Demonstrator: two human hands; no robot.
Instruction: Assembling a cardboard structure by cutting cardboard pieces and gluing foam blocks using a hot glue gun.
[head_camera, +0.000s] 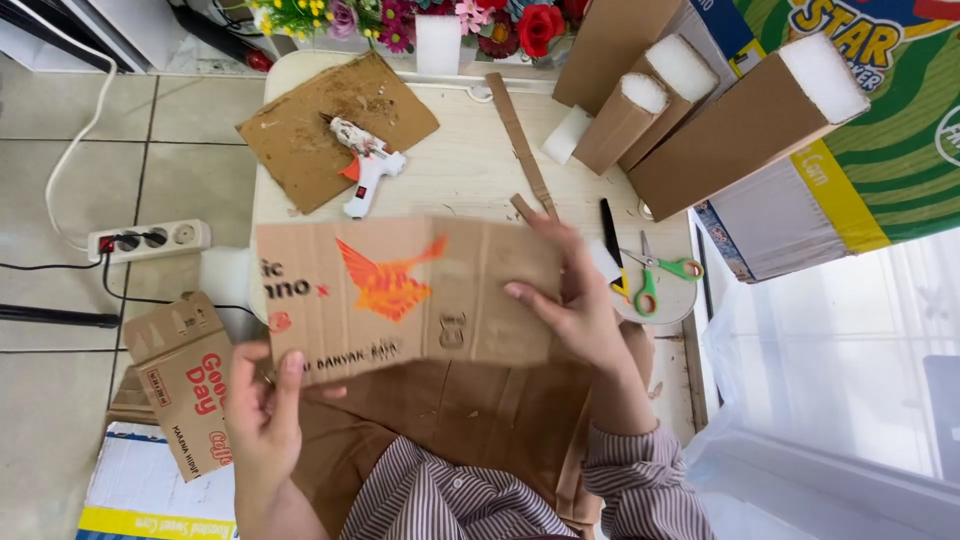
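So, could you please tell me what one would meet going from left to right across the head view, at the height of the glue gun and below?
Power strip → left hand → glue gun → right hand → scissors.

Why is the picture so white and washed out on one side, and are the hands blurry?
In the head view, daylight bleaches the clear plastic sheet at the lower right, so detail is lost there; the left hand and right hand on the cardboard sheet look slightly soft from motion; the glue gun and scissors on the table are sharp, with soft shadows.
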